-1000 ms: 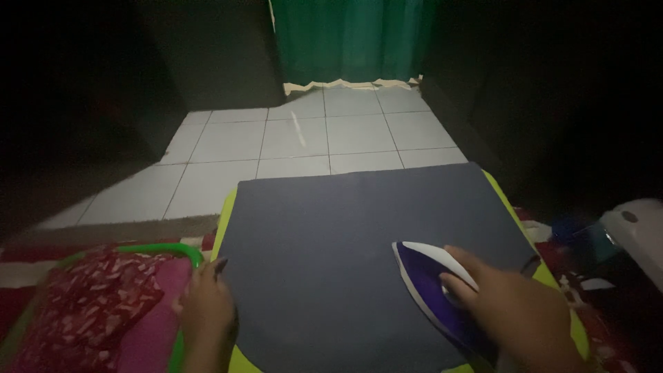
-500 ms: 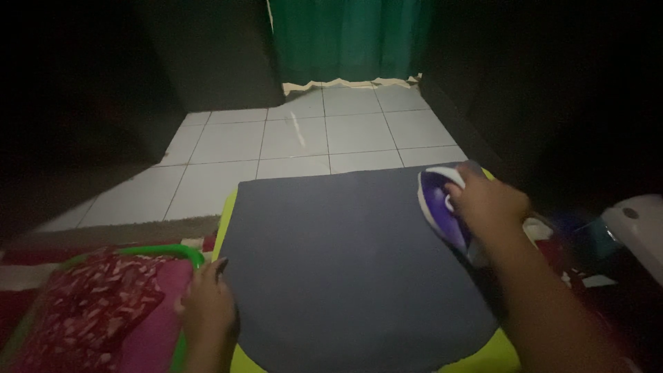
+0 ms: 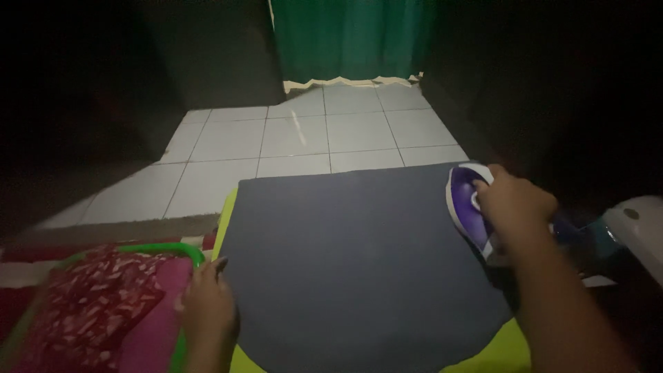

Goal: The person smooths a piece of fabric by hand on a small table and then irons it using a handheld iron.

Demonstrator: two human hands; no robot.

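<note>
A dark grey cloth (image 3: 352,262) lies flat over a yellow-green pad (image 3: 501,349) on the floor. My right hand (image 3: 514,204) grips the handle of a purple and white iron (image 3: 466,207) at the cloth's far right edge. My left hand (image 3: 206,304) rests with fingers down on the cloth's near left edge, pinning it next to a green basket.
A green-rimmed basket (image 3: 166,250) at the left holds red patterned and pink fabric (image 3: 97,304). White floor tiles (image 3: 324,138) stretch ahead to a green curtain (image 3: 349,38). A white object (image 3: 639,224) sits at the right edge; the surroundings are dark.
My right hand has pushed the iron from the near right part of the cloth up to its far right edge, then slightly further right. My left hand has stayed put.
</note>
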